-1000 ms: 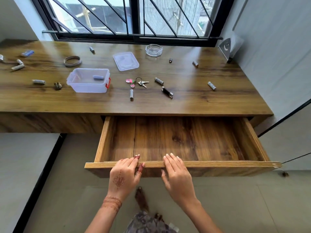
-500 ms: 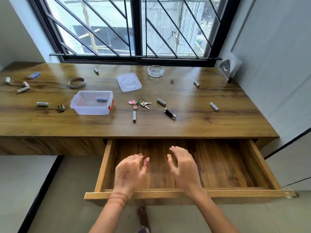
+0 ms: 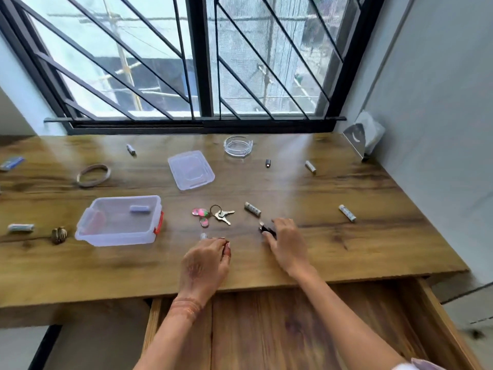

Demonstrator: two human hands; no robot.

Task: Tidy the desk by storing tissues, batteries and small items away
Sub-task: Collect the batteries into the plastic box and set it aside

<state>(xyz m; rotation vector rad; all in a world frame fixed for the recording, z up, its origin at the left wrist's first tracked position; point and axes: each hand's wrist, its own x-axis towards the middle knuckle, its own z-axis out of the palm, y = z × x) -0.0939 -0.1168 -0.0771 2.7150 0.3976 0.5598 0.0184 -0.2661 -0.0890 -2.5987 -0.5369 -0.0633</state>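
Note:
On the wooden desk (image 3: 346, 252), my left hand (image 3: 205, 265) curls its fingers over a small battery (image 3: 204, 235); only the battery's far tip shows. My right hand (image 3: 286, 244) pinches a small black lighter-like item (image 3: 265, 228) between thumb and fingers. Between and beyond the hands lie keys (image 3: 223, 215) with a pink keychain (image 3: 200, 215) and another battery (image 3: 252, 209). A clear plastic box (image 3: 117, 231) with a red latch stands to the left, a small blue item (image 3: 139, 208) inside it. Its lid (image 3: 190, 169) lies behind. The open drawer (image 3: 266, 329) is below my arms.
More batteries lie at the right (image 3: 347, 212), the back right (image 3: 310, 166), the back left (image 3: 130, 150) and the far left (image 3: 20, 227). A glass ashtray (image 3: 238, 146), a bangle (image 3: 93, 174), a brown trinket (image 3: 59, 235) and a tissue pack (image 3: 366, 134) in the right corner are also on the desk.
Both hands left the drawer front and reached forward onto the desk. The left hand closed over a battery, the right over the black item. The view tilted up.

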